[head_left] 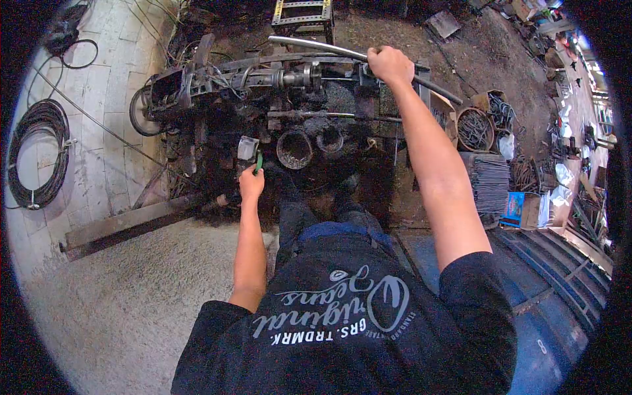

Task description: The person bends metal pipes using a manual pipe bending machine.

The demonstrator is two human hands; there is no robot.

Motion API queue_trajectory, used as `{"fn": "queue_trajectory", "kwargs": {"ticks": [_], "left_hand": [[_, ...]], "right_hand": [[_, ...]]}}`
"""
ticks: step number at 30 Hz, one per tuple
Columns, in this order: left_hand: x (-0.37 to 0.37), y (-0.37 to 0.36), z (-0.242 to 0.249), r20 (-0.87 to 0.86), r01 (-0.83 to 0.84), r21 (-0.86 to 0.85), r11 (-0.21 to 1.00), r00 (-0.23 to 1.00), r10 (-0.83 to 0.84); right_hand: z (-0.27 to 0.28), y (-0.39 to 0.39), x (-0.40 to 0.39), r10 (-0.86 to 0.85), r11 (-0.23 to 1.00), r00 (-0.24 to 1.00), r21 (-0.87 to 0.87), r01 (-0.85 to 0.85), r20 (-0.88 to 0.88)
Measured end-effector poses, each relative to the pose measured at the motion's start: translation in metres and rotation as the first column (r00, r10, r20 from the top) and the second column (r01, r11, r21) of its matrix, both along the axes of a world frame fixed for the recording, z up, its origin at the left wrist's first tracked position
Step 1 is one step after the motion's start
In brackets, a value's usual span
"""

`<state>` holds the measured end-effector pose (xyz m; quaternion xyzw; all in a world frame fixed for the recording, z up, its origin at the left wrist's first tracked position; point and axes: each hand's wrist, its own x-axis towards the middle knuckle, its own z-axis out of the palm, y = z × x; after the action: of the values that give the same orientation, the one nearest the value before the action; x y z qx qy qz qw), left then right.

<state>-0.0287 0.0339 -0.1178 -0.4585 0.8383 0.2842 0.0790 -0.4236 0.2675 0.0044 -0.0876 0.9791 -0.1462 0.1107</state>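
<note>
My right hand (390, 64) is closed around a long metal bar (316, 45), which slants across the far side of a dark, greasy machine (257, 82). The bar's bare silvery end points left, and its darker end runs down to the right. Lower and to the left, my left hand (251, 183) is closed on a slim green piece (259, 162) that sticks up past the fingers. Just beyond that hand sits a small clear, whitish container (247, 148). Two round cups, one holding small metal pieces (294, 150), are on the near side of the machine.
A coil of black cable (39, 151) lies on the paving at left. A long beam (131, 220) rests on the floor nearby. At right stand a basket of metal pieces (475, 128), a stack of rods (487, 181) and a blue box (513, 206). A yellow-edged metal frame (303, 13) stands beyond.
</note>
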Motion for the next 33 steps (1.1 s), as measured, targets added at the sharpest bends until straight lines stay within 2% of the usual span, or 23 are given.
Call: {"fn": "queue_trajectory", "kwargs": {"ticks": [2, 8, 12, 21, 24, 33], "left_hand": [[0.000, 0.000, -0.002, 0.004, -0.035, -0.002, 0.999, 0.999, 0.035], [0.002, -0.002, -0.005, 0.003, 0.000, -0.014, 1.000, 1.000, 0.000], [0.001, -0.002, -0.005, 0.023, -0.025, 0.006, 1.000, 0.999, 0.025], [0.005, -0.003, -0.010, -0.018, 0.026, -0.049, 0.998, 0.999, -0.027], [-0.001, 0.002, 0.002, 0.046, -0.012, -0.006, 1.000, 0.999, 0.013], [0.003, 0.000, -0.005, -0.019, 0.004, -0.016, 1.000, 1.000, -0.004]], "right_hand": [[0.001, 0.000, 0.000, 0.002, 1.000, 1.000, -0.001, -0.002, 0.008], [-0.001, -0.001, -0.001, 0.002, 1.000, 0.999, 0.004, -0.002, 0.035], [-0.001, 0.002, -0.001, 0.008, 1.000, 1.000, -0.001, -0.008, -0.002], [0.000, 0.001, 0.000, 0.010, 1.000, 1.000, 0.016, -0.010, 0.002], [0.000, 0.003, -0.001, 0.002, 1.000, 1.000, 0.010, -0.002, -0.013], [0.002, 0.002, -0.001, -0.004, 1.000, 1.000, 0.025, 0.003, 0.015]]}}
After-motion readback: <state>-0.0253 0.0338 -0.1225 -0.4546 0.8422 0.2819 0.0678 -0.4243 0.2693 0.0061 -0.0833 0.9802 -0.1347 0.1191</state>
